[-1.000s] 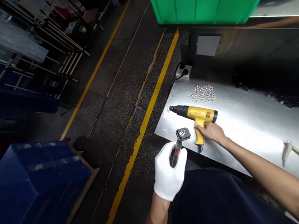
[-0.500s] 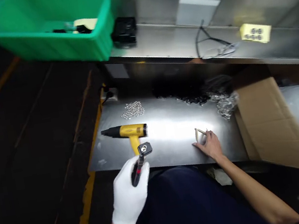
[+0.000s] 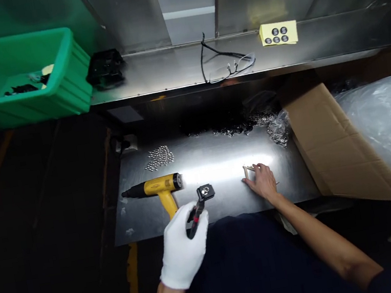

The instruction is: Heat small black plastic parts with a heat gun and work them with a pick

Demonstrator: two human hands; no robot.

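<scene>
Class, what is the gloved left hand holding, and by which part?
The gloved left hand grips a black tool by its red-marked handle, leaving the flat head free.

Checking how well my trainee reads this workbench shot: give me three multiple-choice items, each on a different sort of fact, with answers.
1. Where does the yellow heat gun lie?
A) in a green crate
B) on the steel sheet
C) in a cardboard box

2. What colour is the glove on the left hand?
A) white
B) blue
C) black

3. What state is the cardboard box in?
A) taped shut
B) flattened
C) open

1: B, it rests on the sheet, left of the right hand.
2: A, white fabric wraps the black tool.
3: C, its flaps stand apart around plastic sheeting.
</scene>
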